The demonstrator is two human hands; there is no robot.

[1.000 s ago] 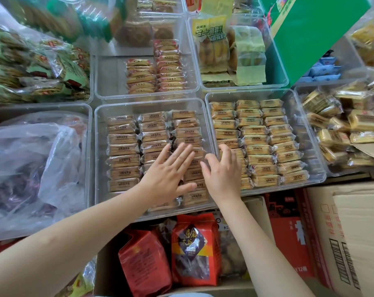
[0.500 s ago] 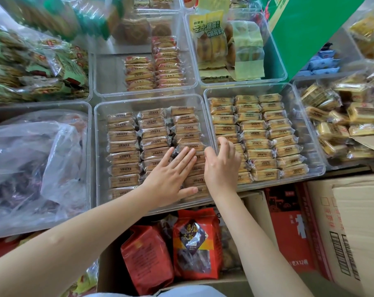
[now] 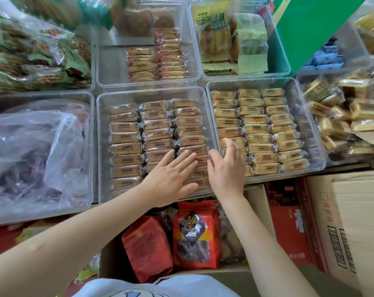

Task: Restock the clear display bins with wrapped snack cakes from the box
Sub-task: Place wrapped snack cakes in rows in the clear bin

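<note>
Head view, against a second ago: left hand (image 3: 171,179) flat, fingers straight, still pressing brown wrapped snack cakes (image 3: 190,156) at 5 o'clock of centre clear bin (image 3: 100,146), right hand (image 3: 226,168) loosely spread beside them, gripping nothing; row-levelling nearly complete.

My left hand (image 3: 171,176) is covering the near cakes in the middle bin (image 3: 99,146); package print is blurring.

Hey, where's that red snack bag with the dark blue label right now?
In the head view, the red snack bag stands low and central, in a cardboard box just below the middle clear bin, between the two forearms.
</note>
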